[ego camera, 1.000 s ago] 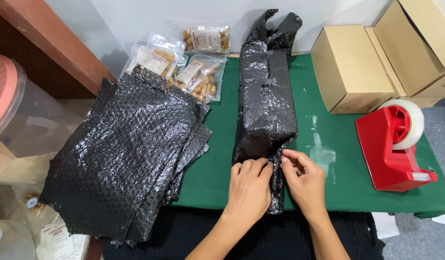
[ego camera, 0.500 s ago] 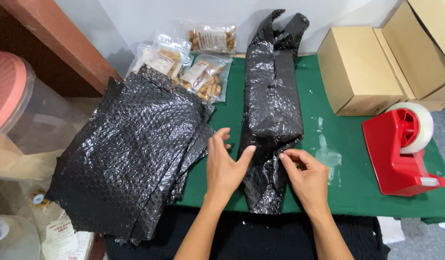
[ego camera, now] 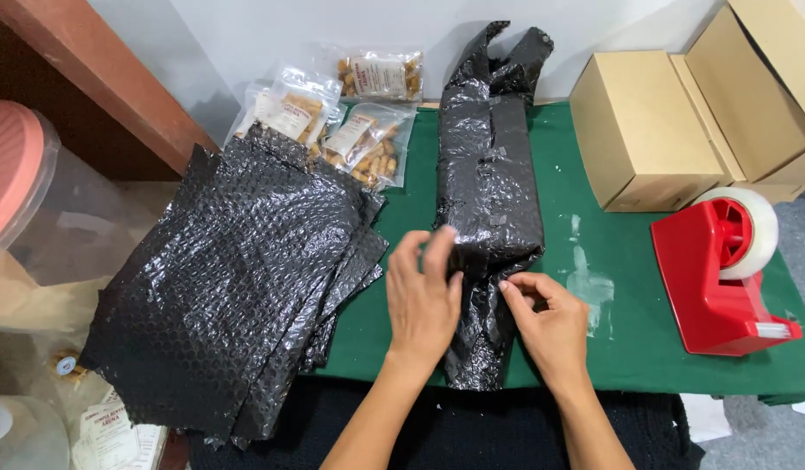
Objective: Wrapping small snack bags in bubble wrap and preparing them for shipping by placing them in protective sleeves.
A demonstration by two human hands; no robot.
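One black bubble-wrapped parcel lies on the green mat. The left hand presses flat on it, fingers together; the right hand pinches its loose end. Three clear snack bags sit behind, two tan boxes to the right.

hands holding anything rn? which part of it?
Both are on the black bubble-wrapped parcel at its near, loose end. The left hand presses flat on its left side; the right hand pinches the wrap's right edge with its fingers.

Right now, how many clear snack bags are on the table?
3 visible: one by the wall, one left of it above the black bubble-wrap stack, one lower. More may be hidden under the stack.
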